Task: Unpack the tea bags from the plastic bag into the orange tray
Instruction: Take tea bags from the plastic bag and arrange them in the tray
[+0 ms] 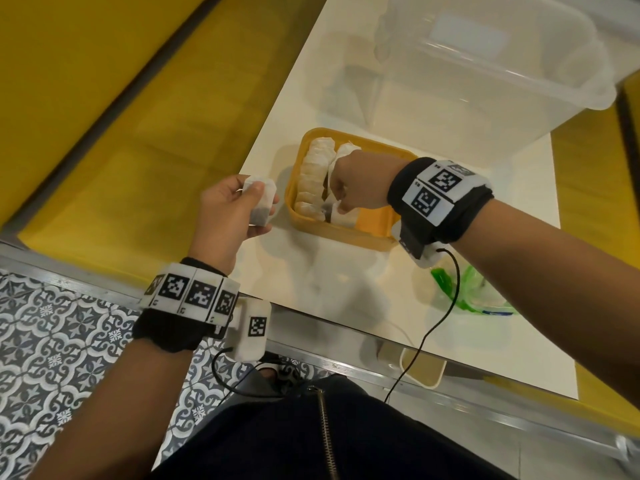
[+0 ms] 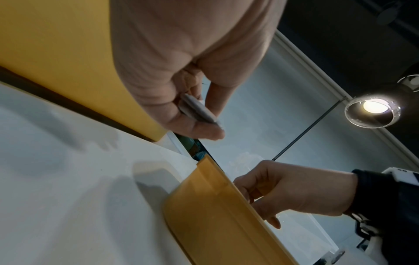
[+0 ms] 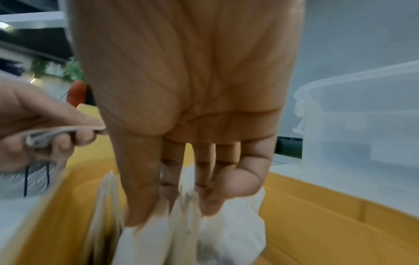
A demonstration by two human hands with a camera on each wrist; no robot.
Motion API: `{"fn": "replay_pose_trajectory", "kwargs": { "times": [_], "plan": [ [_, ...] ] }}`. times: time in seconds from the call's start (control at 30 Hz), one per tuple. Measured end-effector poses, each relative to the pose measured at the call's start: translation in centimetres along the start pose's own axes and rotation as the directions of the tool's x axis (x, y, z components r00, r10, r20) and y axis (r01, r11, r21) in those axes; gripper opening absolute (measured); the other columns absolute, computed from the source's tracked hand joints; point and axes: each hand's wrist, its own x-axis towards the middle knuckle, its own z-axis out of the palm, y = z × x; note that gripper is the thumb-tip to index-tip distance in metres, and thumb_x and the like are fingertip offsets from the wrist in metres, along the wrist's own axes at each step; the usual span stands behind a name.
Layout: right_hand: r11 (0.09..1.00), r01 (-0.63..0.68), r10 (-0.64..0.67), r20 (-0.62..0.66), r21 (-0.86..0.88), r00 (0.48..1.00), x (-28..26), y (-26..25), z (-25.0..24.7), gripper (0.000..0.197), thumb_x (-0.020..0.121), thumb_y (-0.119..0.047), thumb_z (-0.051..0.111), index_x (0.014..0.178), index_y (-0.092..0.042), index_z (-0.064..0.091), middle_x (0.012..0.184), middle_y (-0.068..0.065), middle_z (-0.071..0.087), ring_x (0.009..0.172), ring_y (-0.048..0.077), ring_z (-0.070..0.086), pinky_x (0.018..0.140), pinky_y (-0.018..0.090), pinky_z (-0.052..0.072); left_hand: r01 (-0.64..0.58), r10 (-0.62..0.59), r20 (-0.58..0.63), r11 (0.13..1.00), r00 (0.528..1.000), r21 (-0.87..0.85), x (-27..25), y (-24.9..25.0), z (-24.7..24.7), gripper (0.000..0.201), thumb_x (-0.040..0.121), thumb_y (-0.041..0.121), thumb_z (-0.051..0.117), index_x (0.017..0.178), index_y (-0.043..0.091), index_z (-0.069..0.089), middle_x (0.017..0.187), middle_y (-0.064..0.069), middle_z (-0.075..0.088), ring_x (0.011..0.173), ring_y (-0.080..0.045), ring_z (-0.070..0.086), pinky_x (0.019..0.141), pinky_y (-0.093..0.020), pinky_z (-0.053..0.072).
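Observation:
My left hand (image 1: 228, 206) hovers just left of the orange tray (image 1: 346, 233) and pinches a white tea bag (image 1: 260, 202) between thumb and fingers. In the left wrist view that tea bag (image 2: 199, 111) shows edge-on. My right hand (image 1: 349, 188) reaches down into the tray; the right wrist view shows its thumb and fingers (image 3: 140, 188) pinching the tops of upright tea bags (image 3: 158, 236). A row of tea bags (image 1: 313, 174) stands along the tray's left side. The plastic bag (image 1: 474, 289) with a green zip lies on the table under my right forearm.
A large clear plastic bin (image 1: 485, 64) stands behind the tray, close to its back rim. The white table's (image 1: 311, 289) left edge runs beside my left hand, with yellow floor beyond. A small cream container (image 1: 422, 368) sits near the table's front edge.

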Motion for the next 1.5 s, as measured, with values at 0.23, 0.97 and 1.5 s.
{"fn": "replay_pose_trajectory", "kwargs": {
  "times": [0.23, 0.97, 1.5],
  "plan": [
    [0.979, -0.046, 0.058, -0.060, 0.198, 0.996, 0.1, 0.3, -0.2, 0.024, 0.090, -0.025, 0.064, 0.097, -0.002, 0.069, 0.075, 0.001, 0.057, 0.069, 0.016, 0.050, 0.052, 0.017, 0.031, 0.004, -0.004, 0.002, 1.000, 1.000, 0.008, 0.0, -0.1, 0.1, 0.009, 0.096, 0.022, 0.054, 0.092, 0.024, 0.061, 0.088, 0.000, 0.070, 0.078, -0.012, 0.065, 0.053, -0.020, 0.052],
    [0.984, -0.166, 0.165, -0.016, -0.058, 0.986, 0.4, -0.7, 0.9, 0.032, 0.085, -0.035, 0.067, 0.104, -0.010, 0.061, 0.079, 0.001, 0.055, 0.071, 0.021, 0.055, 0.059, 0.030, 0.044, 0.001, -0.001, 0.000, 1.000, 1.000, 0.011, 0.1, -0.1, -0.2, 0.008, 0.097, 0.022, 0.054, 0.093, 0.023, 0.061, 0.086, 0.001, 0.070, 0.074, -0.009, 0.065, 0.054, -0.019, 0.052],
    [0.992, -0.086, 0.083, -0.037, -0.090, 0.996, 0.8, -0.2, 0.2, 0.029, 0.089, -0.038, 0.064, 0.079, -0.014, 0.052, 0.066, -0.001, 0.045, 0.063, 0.018, 0.048, 0.048, 0.023, 0.034, -0.004, 0.004, -0.004, 1.000, 1.000, 0.006, 0.4, -0.3, -0.1, 0.007, 0.096, 0.021, 0.054, 0.093, 0.023, 0.061, 0.086, 0.000, 0.070, 0.077, -0.011, 0.065, 0.053, -0.019, 0.052]
  ]
}}
